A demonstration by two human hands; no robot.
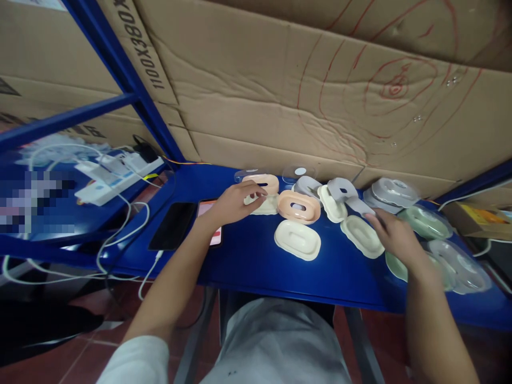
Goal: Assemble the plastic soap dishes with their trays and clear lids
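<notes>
My left hand [239,202] is over a peach oval plastic soap-dish part [271,182] and a cream tray [267,206], its fingers loosely stretched. Whether its fingertips touch either one, I cannot tell. In my right hand [394,234] is the end of a grey plastic part [360,206], slightly blurred. Its far end meets a grey slotted part [342,189] that leans on a cream tray [333,205]. Another cream tray [362,236] lies just left of my right hand. Mid-table are a peach slotted dish [299,207] and a loose cream tray [297,241].
Clear-lidded grey dishes [392,193] and green dishes [426,221] sit at the right. Left of them all lie a black phone [173,225] and a lit phone [216,238]. A white power strip [116,181] with cables is farther left. Cardboard [248,106] walls the back.
</notes>
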